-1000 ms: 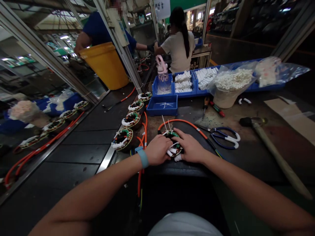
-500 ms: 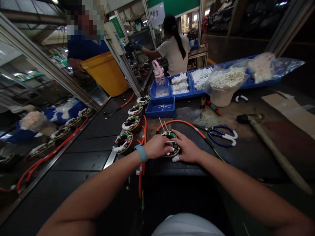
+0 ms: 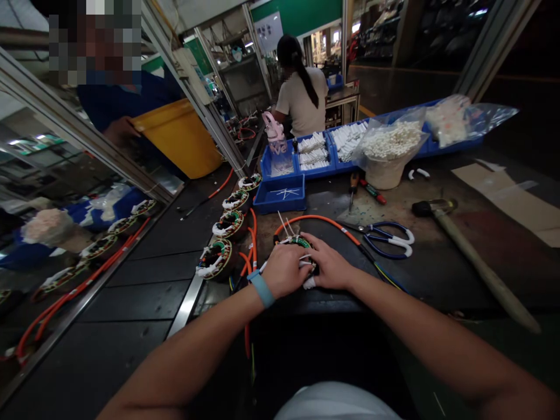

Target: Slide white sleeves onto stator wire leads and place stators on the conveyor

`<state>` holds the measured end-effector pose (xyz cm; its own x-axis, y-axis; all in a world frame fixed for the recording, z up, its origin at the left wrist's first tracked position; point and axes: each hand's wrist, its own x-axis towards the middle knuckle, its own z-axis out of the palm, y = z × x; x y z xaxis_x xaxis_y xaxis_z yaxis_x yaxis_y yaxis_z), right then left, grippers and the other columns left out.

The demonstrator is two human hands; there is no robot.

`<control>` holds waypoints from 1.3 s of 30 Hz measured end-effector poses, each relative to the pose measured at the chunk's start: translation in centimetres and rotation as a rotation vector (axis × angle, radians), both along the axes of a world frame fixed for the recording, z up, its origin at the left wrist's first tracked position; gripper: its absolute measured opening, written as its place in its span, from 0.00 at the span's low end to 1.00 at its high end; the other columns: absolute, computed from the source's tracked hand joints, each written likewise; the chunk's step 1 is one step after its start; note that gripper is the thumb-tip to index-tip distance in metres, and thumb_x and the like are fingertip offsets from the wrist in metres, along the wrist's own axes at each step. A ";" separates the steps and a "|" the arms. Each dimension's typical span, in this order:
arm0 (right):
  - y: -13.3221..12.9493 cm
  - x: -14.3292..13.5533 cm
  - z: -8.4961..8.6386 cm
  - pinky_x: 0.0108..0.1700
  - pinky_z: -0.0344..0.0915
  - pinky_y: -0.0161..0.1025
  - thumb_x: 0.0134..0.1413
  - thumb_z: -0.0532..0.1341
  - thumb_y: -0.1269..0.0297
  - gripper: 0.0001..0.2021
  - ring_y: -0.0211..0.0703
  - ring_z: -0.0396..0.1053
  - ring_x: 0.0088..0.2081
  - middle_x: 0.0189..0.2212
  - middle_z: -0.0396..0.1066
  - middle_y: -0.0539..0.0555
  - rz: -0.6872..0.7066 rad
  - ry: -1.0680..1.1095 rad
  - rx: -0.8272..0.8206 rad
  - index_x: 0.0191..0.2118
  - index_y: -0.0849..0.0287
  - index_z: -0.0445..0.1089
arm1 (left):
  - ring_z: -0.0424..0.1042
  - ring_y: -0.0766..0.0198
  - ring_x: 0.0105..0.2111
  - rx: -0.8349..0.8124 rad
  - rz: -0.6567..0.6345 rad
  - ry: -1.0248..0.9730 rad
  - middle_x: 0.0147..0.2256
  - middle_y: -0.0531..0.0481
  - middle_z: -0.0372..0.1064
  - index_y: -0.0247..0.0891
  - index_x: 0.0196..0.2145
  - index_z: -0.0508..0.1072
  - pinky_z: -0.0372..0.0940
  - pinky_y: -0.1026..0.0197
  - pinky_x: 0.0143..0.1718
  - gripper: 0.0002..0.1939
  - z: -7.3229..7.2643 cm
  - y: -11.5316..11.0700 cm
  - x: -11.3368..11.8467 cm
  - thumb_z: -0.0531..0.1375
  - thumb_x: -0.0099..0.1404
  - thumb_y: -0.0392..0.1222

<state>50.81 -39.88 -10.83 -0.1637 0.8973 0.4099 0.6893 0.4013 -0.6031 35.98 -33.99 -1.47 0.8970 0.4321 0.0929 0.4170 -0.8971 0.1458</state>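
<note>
A motor stator (image 3: 300, 240) with green and white windings lies on the bench in front of me, largely covered by my hands. My left hand (image 3: 286, 270), with a light blue band on its wrist, is closed over its near left side. A thin white strip (image 3: 305, 256) shows at my left fingertips; its far end is hidden. My right hand (image 3: 329, 263) wraps the stator's right side, its thumb tip covered in white. Two thin white sticks or cords (image 3: 283, 224) rise from the far side. An orange cable (image 3: 321, 217) arcs behind to the right.
Several stators (image 3: 214, 259) line up on my left by a dark conveyor (image 3: 149, 291). Blue-handled scissors (image 3: 389, 240), a hammer (image 3: 476, 262) and screwdrivers (image 3: 353, 184) lie rightward. Behind stand blue bins (image 3: 280, 201) of white tubes. A person holds a yellow bucket (image 3: 179, 137); another sits farther back.
My left hand has rolled further over the stator, hiding more of it. My right hand stays at its side. The person with the bucket has shifted left in view; the view itself has turned slightly.
</note>
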 end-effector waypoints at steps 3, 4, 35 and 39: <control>0.0 -0.1 0.1 0.59 0.52 0.50 0.36 0.69 0.53 0.35 0.56 0.47 0.61 0.63 0.42 0.63 -0.012 -0.017 0.005 0.53 0.59 0.62 | 0.70 0.57 0.35 0.026 0.018 0.025 0.32 0.47 0.71 0.37 0.31 0.70 0.63 0.55 0.39 0.04 -0.1 0.2 0.1 0.59 0.58 0.40; 0.0 -0.1 0.1 0.59 0.52 0.50 0.36 0.69 0.53 0.35 0.56 0.47 0.61 0.63 0.42 0.63 -0.016 -0.023 0.006 0.53 0.59 0.63 | 0.70 0.57 0.35 0.027 0.028 0.035 0.32 0.47 0.71 0.36 0.30 0.69 0.63 0.55 0.39 0.04 -0.1 0.3 0.2 0.59 0.58 0.40; 0.2 0.3 0.4 0.57 0.53 0.51 0.37 0.69 0.52 0.32 0.55 0.49 0.61 0.63 0.42 0.61 0.016 -0.058 -0.002 0.50 0.56 0.64 | 0.68 0.58 0.42 -0.151 0.042 0.007 0.42 0.46 0.70 0.38 0.46 0.68 0.62 0.57 0.45 0.15 0.2 -0.4 -2.2 0.58 0.60 0.43; 0.0 0.2 0.3 0.58 0.53 0.49 0.36 0.69 0.56 0.30 0.54 0.49 0.61 0.63 0.42 0.62 0.010 -0.053 0.013 0.48 0.58 0.64 | 0.65 0.52 0.43 0.014 -0.178 0.161 0.39 0.44 0.69 0.35 0.42 0.70 0.58 0.52 0.48 0.23 1.4 1.6 -3.5 0.64 0.52 0.52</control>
<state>50.99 -39.87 -10.57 -0.1943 0.8901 0.4122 0.7163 0.4158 -0.5604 32.46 -32.38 -0.11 0.9627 0.2655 -0.0527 0.2690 -0.9600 0.0771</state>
